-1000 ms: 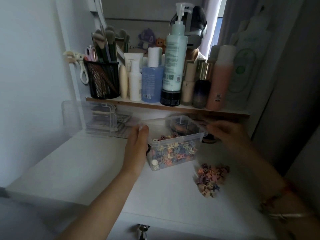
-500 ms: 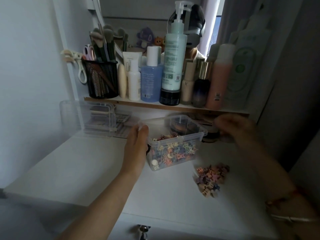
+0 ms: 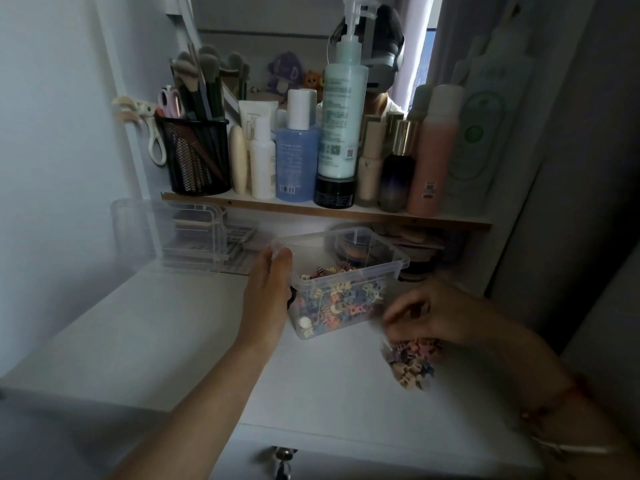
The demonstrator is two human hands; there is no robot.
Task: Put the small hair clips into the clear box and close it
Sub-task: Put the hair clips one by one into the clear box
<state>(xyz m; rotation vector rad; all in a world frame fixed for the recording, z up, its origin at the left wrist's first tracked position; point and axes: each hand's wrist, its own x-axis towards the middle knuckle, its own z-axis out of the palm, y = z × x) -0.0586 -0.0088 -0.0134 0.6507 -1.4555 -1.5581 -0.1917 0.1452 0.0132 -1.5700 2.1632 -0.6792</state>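
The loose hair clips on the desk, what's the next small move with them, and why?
Probably close the right hand on a pinch of the loose hair clips and lift them over to the clear box. That hand hovers blurred right above the pile, the box is open with no lid on and already partly filled, and the left hand steadies its side.

We note clear glossy plastic for the box [image 3: 349, 271], matt smooth white bench [image 3: 173, 334], black metal mesh cup [image 3: 197, 157], raw wood shelf edge [image 3: 311, 212].
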